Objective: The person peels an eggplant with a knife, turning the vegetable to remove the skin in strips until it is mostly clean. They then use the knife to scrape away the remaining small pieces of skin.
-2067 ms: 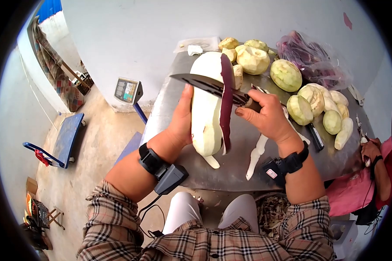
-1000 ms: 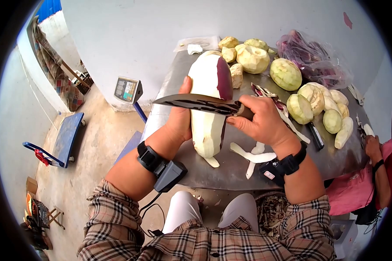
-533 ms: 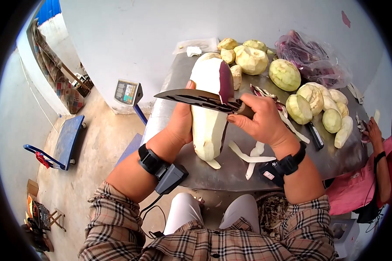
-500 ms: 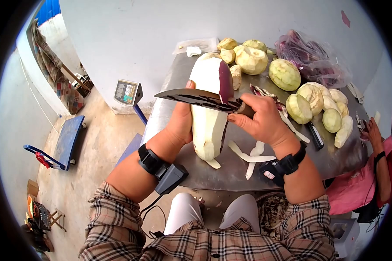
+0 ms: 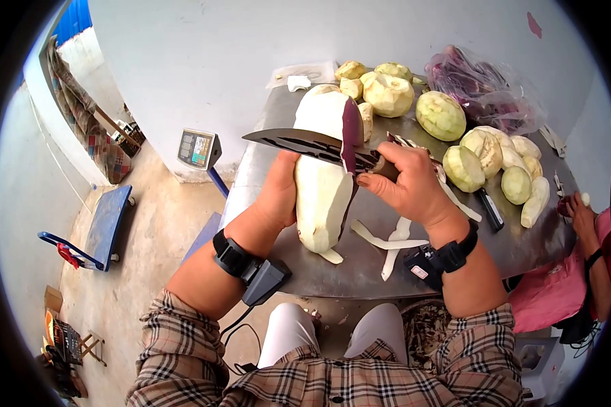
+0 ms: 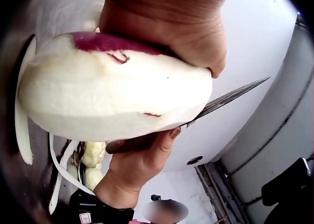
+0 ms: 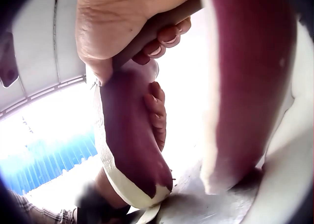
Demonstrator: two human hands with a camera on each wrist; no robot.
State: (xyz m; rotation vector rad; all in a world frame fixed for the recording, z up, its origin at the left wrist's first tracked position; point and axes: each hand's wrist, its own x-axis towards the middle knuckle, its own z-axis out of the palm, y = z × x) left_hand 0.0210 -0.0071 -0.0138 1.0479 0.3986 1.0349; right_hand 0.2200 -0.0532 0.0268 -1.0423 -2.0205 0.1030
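A large eggplant (image 5: 319,203), mostly peeled to pale flesh, stands tilted over the metal table. My left hand (image 5: 280,193) holds it from the left side; the left wrist view shows that hand (image 6: 171,32) wrapped over its skin. My right hand (image 5: 414,180) grips the handle of a long dark-bladed knife (image 5: 288,139) that lies across the eggplant's upper half. A strip of purple peel (image 5: 350,132) rises over the blade near the handle. In the right wrist view, purple skin (image 7: 135,126) still covers one side of the eggplant, with left fingertips (image 7: 156,111) behind it.
Peel strips (image 5: 394,244) lie on the metal table (image 5: 305,281). Peeled eggplants (image 5: 441,115) sit at the back and right, beside a plastic bag (image 5: 482,88) of purple ones. A black-handled tool (image 5: 490,209) lies nearby. Another person's hand (image 5: 580,216) is at the right edge.
A long peel strip has dropped onto the table since the oldest frame. The knife came down to the eggplant's middle, then moved slightly up, and a fresh strip now lengthens over its blade.
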